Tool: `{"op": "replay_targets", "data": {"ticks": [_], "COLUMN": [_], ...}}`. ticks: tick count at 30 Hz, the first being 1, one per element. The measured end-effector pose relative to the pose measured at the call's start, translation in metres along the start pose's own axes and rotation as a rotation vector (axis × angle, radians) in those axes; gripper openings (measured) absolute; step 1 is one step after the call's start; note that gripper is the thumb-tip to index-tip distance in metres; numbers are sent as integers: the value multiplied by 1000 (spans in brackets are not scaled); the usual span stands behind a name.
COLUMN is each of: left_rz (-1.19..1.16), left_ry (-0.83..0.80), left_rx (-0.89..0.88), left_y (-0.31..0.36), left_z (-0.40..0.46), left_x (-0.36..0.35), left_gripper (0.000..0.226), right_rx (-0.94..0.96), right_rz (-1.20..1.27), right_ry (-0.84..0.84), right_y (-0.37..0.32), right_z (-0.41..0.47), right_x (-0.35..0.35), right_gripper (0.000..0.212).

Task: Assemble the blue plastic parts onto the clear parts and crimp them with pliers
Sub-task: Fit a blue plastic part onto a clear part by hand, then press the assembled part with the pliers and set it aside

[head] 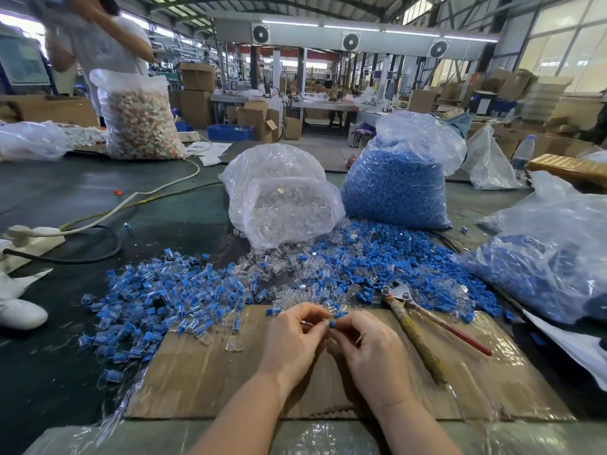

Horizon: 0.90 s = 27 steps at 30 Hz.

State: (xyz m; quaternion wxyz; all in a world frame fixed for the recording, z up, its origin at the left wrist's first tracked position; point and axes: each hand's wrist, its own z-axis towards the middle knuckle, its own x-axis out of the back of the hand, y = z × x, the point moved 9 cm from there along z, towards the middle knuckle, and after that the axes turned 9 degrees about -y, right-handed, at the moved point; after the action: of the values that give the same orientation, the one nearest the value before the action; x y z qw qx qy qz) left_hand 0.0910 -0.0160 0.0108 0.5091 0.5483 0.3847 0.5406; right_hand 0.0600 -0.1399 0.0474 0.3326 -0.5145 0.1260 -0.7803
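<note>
My left hand (294,339) and my right hand (368,349) meet over a cardboard sheet (210,372). Between their fingertips sits a small blue plastic part (332,324), pinched by my right hand. My left hand pinches a clear part, mostly hidden by the fingers. Pliers (423,326) with a red handle and a taped handle lie on the cardboard to the right, apart from both hands. A pile of assembled blue-and-clear pieces (157,303) spreads to the left. Loose clear parts (295,274) and loose blue parts (410,267) lie beyond the hands.
A bag of clear parts (282,205) and a bag of blue parts (397,185) stand at the back. Another bag of blue parts (551,264) lies at the right. A power strip and cables (36,238) lie at the left. A person (98,44) stands far left by a filled bag.
</note>
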Motion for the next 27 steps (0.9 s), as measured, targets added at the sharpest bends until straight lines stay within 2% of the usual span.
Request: {"op": "replay_targets", "data": {"ticks": [21,24,25,27], "left_rz": [-13,-36,-59,-115], "left_ry": [17,41,49,44], "left_rx": [6,21,33,62], "left_y": [5,2,0,-4], "left_z": [-3,-3,-3,-3], "left_x": [2,4,4,3], "left_gripper": [20,21,21,20], "right_rx": [-46,-65,-103,-306], "right_rz": [0,11,-40,-225], "right_ry": [-52,0,28,17], "right_y": [6,9,13,36], "right_z": [1,1,1,2], "right_x": [-5,3,8,18], "right_gripper": [13,13,18,41]}}
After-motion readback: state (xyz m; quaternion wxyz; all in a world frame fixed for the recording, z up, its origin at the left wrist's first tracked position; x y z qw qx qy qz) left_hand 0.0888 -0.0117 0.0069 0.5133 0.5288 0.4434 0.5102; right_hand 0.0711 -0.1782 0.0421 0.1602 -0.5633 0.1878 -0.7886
